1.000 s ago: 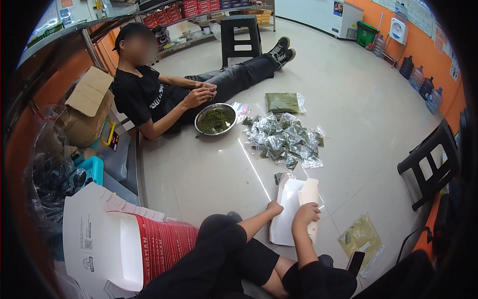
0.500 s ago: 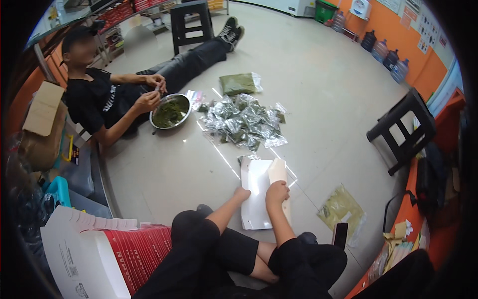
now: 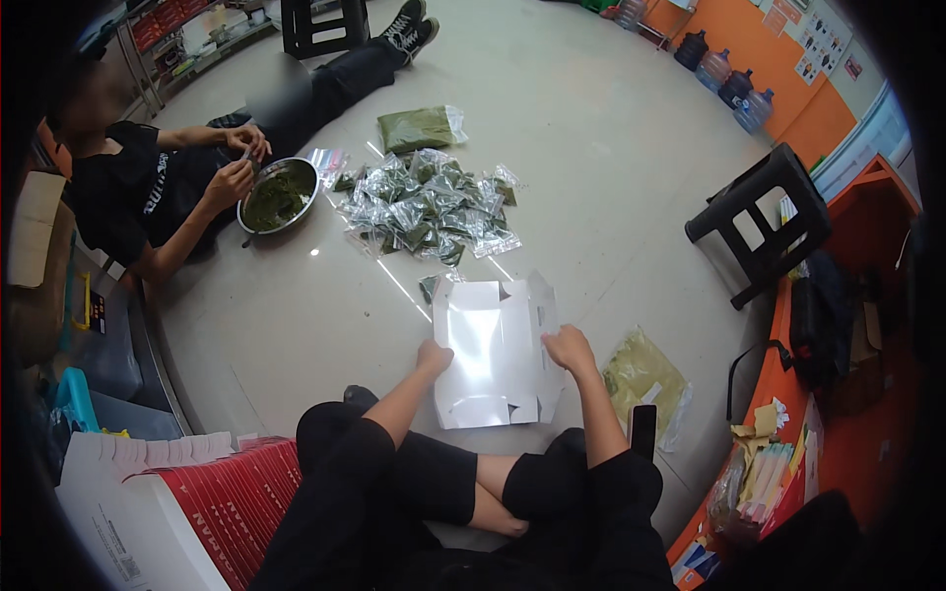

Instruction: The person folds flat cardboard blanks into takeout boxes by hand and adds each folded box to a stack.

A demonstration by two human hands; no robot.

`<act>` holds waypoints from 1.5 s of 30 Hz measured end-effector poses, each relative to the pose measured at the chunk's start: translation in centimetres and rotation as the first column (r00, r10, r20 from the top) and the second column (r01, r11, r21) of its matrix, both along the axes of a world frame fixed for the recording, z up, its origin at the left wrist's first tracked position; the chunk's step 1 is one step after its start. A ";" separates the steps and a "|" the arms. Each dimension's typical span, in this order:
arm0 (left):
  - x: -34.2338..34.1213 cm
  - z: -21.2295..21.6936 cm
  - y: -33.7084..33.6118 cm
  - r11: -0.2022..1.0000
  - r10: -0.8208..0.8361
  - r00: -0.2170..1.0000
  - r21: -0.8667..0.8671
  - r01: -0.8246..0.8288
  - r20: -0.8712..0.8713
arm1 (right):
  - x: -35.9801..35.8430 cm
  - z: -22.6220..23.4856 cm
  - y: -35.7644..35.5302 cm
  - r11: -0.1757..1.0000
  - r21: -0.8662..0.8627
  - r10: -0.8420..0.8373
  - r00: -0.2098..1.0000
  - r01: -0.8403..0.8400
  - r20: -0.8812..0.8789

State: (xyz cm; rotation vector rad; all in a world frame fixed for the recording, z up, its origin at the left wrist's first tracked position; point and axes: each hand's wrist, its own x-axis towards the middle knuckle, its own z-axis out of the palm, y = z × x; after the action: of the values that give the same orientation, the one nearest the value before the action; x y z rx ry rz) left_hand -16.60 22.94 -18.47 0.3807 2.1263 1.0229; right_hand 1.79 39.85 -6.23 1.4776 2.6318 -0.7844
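Observation:
A flat white unfolded carton blank [image 3: 493,350] lies on the floor in front of my crossed legs. My left hand [image 3: 432,355] holds its left edge and my right hand [image 3: 569,347] holds its right edge. Beyond it lies a heap of several small clear bags of green leaves [image 3: 424,207]. A larger bag of green leaves [image 3: 419,126] lies farther off. A bag of yellowish-green material [image 3: 645,379] rests just right of my right hand.
A person in black sits on the floor at the left, both hands over a metal bowl [image 3: 278,195] of green leaves. A black stool [image 3: 764,222] stands at the right, another [image 3: 320,22] at the top. A stack of red-and-white flat cartons [image 3: 187,502] lies by my left knee.
The carton blank, held folded and narrow a second ago, now lies spread open and flat between my hands. My view has tilted down and shifted.

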 end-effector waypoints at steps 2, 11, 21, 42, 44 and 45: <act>0.1 0.3 0.0 1.000 0.013 1.000 0.019 -0.014 0.010 | -1.5 2.2 -1.5 0.999 0.002 -0.032 0.998 0.032 0.056; 0.4 -0.2 0.5 0.994 0.076 0.997 -0.077 -0.076 0.002 | -8.9 4.4 -9.7 0.972 0.214 0.069 0.990 -0.094 0.120; 0.4 1.0 0.5 0.982 0.131 0.991 -0.137 -0.128 0.010 | -13.4 -1.1 -12.4 0.970 0.174 0.111 0.947 -0.170 0.302; 0.7 -0.1 -0.2 0.989 0.137 0.981 -0.072 -0.128 0.140 | -16.3 -2.6 -13.5 0.955 0.056 0.278 0.944 -0.292 0.175; 0.5 -0.4 -0.1 0.989 0.141 0.979 -0.065 -0.132 0.145 | -16.5 -2.8 -13.5 0.960 0.057 0.261 0.952 -0.273 0.158; 0.4 -0.5 0.0 0.989 0.143 0.978 -0.058 -0.135 0.150 | -16.5 -2.9 -13.6 0.965 0.055 0.246 0.957 -0.257 0.152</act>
State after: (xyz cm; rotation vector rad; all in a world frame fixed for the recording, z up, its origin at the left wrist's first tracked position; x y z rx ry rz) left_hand -16.19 22.89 -18.99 0.1266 2.0556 1.0436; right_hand -14.75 26.27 -9.14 1.1310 2.6907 -0.5411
